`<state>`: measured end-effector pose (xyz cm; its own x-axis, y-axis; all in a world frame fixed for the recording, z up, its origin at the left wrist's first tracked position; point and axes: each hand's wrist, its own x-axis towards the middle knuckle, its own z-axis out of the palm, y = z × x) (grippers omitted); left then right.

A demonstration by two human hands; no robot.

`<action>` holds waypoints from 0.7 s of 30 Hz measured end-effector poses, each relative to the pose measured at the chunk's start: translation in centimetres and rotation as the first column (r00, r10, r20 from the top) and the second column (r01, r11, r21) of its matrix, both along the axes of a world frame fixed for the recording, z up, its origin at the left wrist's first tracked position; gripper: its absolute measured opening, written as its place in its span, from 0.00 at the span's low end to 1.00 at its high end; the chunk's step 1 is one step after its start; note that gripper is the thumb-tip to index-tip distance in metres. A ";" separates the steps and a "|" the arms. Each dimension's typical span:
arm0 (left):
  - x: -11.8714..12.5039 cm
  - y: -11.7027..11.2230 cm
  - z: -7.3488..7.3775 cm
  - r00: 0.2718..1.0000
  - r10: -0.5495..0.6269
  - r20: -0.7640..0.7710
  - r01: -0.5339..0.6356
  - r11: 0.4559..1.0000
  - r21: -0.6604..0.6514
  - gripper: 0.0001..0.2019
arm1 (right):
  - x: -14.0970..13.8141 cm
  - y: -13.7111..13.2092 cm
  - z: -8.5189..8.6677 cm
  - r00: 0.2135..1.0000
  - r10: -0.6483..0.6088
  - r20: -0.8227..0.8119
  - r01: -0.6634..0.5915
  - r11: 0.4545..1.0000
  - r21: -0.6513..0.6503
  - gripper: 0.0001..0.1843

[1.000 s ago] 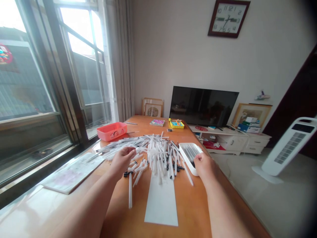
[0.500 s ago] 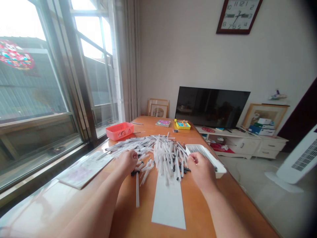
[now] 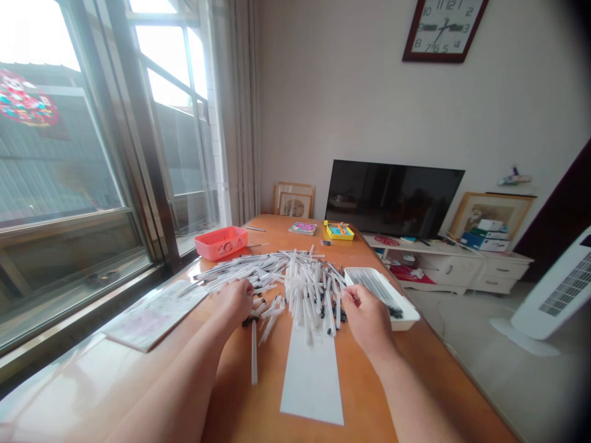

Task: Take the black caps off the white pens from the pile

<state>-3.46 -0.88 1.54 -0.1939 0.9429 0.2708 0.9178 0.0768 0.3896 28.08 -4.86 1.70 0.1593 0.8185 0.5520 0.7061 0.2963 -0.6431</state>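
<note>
A big pile of thin, translucent white tubes [image 3: 305, 298], several with black ends, spreads over the wooden table. Left of it, my left hand [image 3: 234, 300] is closed with curled fingers, just above small black pieces [image 3: 249, 321]; whatever it may hold is hidden. At the pile's right edge my right hand [image 3: 368, 315] has thumb and fingertips pinched together, and I cannot make out anything between them. Beside that hand stands a white tray [image 3: 410, 319] with slim grey sticks with black ends [image 3: 376, 289]. One loose tube [image 3: 254, 354] lies below my left hand.
A white paper strip [image 3: 313, 387] lies under the front of the pile. A flat booklet [image 3: 152, 317] is at the left, and a red plastic box [image 3: 221, 243] stands behind it. Farther back are a colourful book [image 3: 302, 229] and a yellow box [image 3: 338, 231].
My right hand has moved left, away from the white tray and toward the pile, uncovering more of the tray's sticks. My left hand has barely moved. The view has shifted slightly.
</note>
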 end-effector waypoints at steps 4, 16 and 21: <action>1.4 -0.4 0.6 0.962 -0.159 0.220 0.144 0.986 0.083 0.08 | -1.2 -0.2 -0.3 0.975 0.109 -0.193 -0.124 0.990 -0.064 0.15; 6.8 -3.1 0.9 0.500 -0.587 0.637 0.632 0.750 0.195 0.12 | -4.4 -1.5 -0.2 0.514 0.231 -0.826 -0.611 0.775 -0.163 0.24; 5.9 -2.2 0.1 0.676 -0.546 0.494 0.521 0.829 0.202 0.11 | -3.4 -0.8 -0.1 0.482 0.141 -0.865 -0.476 0.871 -0.122 0.20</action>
